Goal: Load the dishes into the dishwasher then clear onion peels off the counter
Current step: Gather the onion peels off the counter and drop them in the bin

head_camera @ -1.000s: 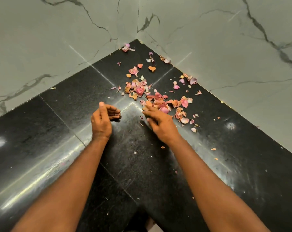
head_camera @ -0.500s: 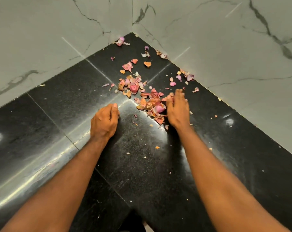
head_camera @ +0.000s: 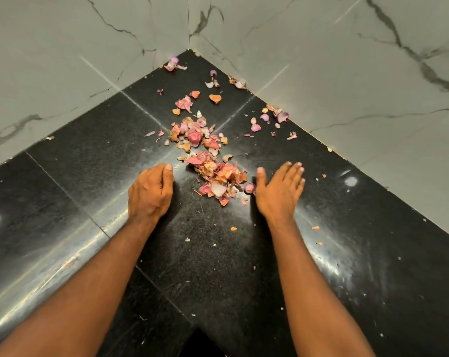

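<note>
Head view looks down on my two hands flanking a heap of onion peels (head_camera: 219, 176) on the black counter (head_camera: 63, 176). My left hand (head_camera: 150, 193) rests with fingers curled under, its grip holding nothing. My right hand (head_camera: 278, 190) lies with fingers straight and spread, its thumb beside the heap; more peels trail toward the marble corner (head_camera: 188, 45).

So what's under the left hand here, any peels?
None visible. The left hand rests curled on the black counter, left of the onion peel pile; whatever its palm covers is hidden.
</note>
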Motion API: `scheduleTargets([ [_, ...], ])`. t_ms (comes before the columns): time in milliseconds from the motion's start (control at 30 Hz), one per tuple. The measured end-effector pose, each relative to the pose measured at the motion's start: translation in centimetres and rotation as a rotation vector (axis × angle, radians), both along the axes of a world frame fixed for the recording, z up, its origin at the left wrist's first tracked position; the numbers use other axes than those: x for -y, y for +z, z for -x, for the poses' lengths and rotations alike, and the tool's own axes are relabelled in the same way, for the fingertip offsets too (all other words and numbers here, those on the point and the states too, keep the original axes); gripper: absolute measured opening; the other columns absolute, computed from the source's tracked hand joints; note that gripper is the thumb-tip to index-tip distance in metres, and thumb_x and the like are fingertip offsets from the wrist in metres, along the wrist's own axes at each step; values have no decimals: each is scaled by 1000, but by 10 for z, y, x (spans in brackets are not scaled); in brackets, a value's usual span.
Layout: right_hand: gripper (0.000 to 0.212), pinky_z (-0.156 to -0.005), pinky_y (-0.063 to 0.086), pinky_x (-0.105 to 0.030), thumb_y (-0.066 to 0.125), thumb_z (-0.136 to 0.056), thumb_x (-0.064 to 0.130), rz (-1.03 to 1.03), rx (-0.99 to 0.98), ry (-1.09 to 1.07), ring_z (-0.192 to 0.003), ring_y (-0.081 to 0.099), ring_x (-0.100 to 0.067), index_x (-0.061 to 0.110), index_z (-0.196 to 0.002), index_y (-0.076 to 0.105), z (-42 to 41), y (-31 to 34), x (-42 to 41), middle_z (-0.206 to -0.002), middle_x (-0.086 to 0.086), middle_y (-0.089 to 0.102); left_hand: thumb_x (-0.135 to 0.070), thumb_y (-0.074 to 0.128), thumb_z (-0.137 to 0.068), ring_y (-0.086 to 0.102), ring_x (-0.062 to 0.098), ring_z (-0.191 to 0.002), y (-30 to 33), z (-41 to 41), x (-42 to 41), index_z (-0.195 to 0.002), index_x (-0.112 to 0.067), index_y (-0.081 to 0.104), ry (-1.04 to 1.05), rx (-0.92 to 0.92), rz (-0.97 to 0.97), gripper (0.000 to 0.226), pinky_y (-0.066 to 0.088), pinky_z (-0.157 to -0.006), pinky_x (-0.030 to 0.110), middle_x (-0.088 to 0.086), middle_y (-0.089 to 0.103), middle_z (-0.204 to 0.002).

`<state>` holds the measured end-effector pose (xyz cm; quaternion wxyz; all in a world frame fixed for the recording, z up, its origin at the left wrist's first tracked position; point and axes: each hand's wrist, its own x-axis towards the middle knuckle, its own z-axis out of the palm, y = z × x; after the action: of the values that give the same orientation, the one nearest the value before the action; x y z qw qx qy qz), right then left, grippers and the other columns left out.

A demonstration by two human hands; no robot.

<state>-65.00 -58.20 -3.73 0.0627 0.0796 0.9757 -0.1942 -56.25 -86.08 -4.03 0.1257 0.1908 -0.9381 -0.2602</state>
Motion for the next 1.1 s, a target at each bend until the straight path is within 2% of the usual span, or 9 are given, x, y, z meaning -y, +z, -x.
scheduleTargets([
  [67, 84, -129, -5, -46, 12, -104, 70, 101, 12, 246, -160, -7, -25, 15, -166, 3, -8, -1, 12, -173, -9, -4, -49, 28, -110, 52, 24, -75, 2, 0, -1, -81, -17, 52, -1, 7, 10, 49, 37, -64, 38, 3, 56, -74],
  [200, 49, -120, 41, -42, 43, -109, 51, 734, -50, 273, -142, 48, -6, 26, -149, 56, -26, 17, 24, -149, 7, 57, -48, 28, -110, 52, 25, -75, 2, 0, -2, -81, -16, 52, 5, 19, 2, 50, 39, -64, 38, 4, 55, -74],
  [300, 54, -129, 21, -44, 44, -109, 43, 419, -287, -27, -157, 25, -19, 15, -155, 47, -25, 16, 16, -166, -7, 36, -49, 27, -110, 52, 24, -75, 3, 0, -3, -80, -18, 51, 4, 25, 5, 50, 39, -64, 39, 3, 54, -74],
  [400, 76, -131, -1, -43, 36, -109, 52, 148, -28, -40, -161, -5, -26, 8, -166, 13, -22, 6, 5, -173, -15, 1, -49, 26, -110, 51, 24, -74, 3, 1, -3, -80, -18, 49, 7, 40, 14, 49, 39, -66, 40, 2, 53, -73],
  [500, 53, -122, 28, -23, 45, -110, 39, 550, -91, 82, -149, 36, -7, 19, -159, 41, -32, 11, 0, -162, 0, 42, -51, 24, -109, 50, 24, -73, 3, 1, -3, -79, -19, 49, 7, 43, 18, 50, 40, -66, 40, 2, 53, -72],
  [567, 44, -116, 41, -25, 51, -108, 28, 583, -247, -41, -136, 51, -6, 19, -152, 53, -32, 12, -4, -149, 3, 58, -49, 25, -110, 49, 24, -73, 4, 1, -4, -78, -19, 47, 7, 42, 25, 49, 39, -65, 40, 2, 52, -72],
  [700, 57, -130, 8, -36, 49, -107, 18, 311, -86, 55, -160, 15, -19, 13, -161, 35, -20, 5, -13, -170, -5, 24, -46, 28, -111, 49, 24, -71, 6, 1, -7, -77, -18, 45, 9, 52, 39, 47, 38, -65, 39, 3, 50, -71],
  [833, 44, -110, 41, -27, 56, -100, 6, 418, -245, -23, -128, 58, -21, 17, -142, 62, -12, 10, -24, -137, -3, 61, -46, 28, -111, 48, 23, -70, 6, 1, -7, -77, -18, 44, 4, 58, 46, 47, 39, -65, 39, 2, 49, -70],
  [1100, 28, -88, 48, -25, 67, -96, 12, 338, -76, -213, -104, 64, -16, 19, -123, 70, 9, 23, -30, -127, -4, 60, -44, 30, -111, 45, 22, -68, 7, 1, -9, -76, -18, 42, 9, 62, 68, 45, 35, -64, 37, 2, 48, -69],
])
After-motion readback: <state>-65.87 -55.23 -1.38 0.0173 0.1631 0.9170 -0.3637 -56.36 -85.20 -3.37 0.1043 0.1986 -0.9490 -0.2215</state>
